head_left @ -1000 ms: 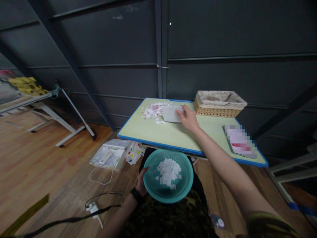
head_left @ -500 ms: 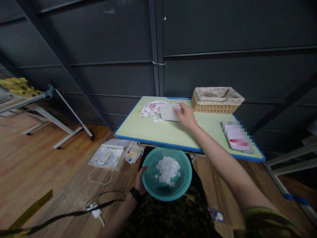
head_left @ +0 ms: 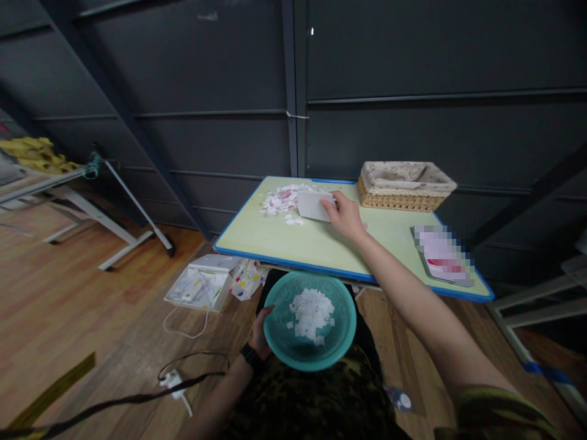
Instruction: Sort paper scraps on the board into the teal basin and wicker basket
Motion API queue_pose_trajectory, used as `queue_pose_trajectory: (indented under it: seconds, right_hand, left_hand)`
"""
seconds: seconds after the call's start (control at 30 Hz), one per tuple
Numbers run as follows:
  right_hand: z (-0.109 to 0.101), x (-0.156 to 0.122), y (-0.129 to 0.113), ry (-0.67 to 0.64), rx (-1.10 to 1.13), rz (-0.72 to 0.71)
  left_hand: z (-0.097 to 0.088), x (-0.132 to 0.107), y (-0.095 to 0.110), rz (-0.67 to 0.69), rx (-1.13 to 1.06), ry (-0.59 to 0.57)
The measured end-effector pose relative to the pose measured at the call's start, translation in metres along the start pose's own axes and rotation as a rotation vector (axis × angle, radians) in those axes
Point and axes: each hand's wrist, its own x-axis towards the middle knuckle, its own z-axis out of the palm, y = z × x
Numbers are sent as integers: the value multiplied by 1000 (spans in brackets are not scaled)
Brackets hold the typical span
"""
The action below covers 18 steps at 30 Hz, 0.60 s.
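Note:
My right hand (head_left: pixel 345 214) is closed on a flat white card with rounded corners (head_left: pixel 314 206), held tilted over the pale green table (head_left: pixel 275 241). Just left of the card lies a spread of small white and pink paper pieces (head_left: pixel 284 200), a few of them apart from the rest. Below the table's front edge, a teal plastic strainer basket (head_left: pixel 284 351) rests at my lap. My left hand (head_left: pixel 262 333) grips its left rim, the thumb over the edge. Inside is a heap of small white paper squares (head_left: pixel 312 311).
A cloth-lined wicker basket (head_left: pixel 398 198) stands at the table's back right. A flat pouch, partly pixelated (head_left: pixel 443 260), lies near the right edge. On the floor at left are an open white box (head_left: pixel 199 290), a power strip (head_left: pixel 173 382) and cables. A dark panelled wall (head_left: pixel 220 73) rises behind.
The view has shifted slightly. My right hand and the card stay almost in place beside the paper pieces, and my left hand still holds the strainer basket.

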Motion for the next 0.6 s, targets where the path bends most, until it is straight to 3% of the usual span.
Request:
queue_pose_trajectory:
  seconds: [0.3, 0.6]
  right_hand:
    - [-4, 2, 2, 13, -40, 20]
    - [-5, 1, 1, 26, -98, 19]
  left_hand:
    - [-5, 2, -2, -2, 2, 28]
    - [-6, 6, -2, -16, -11, -16]
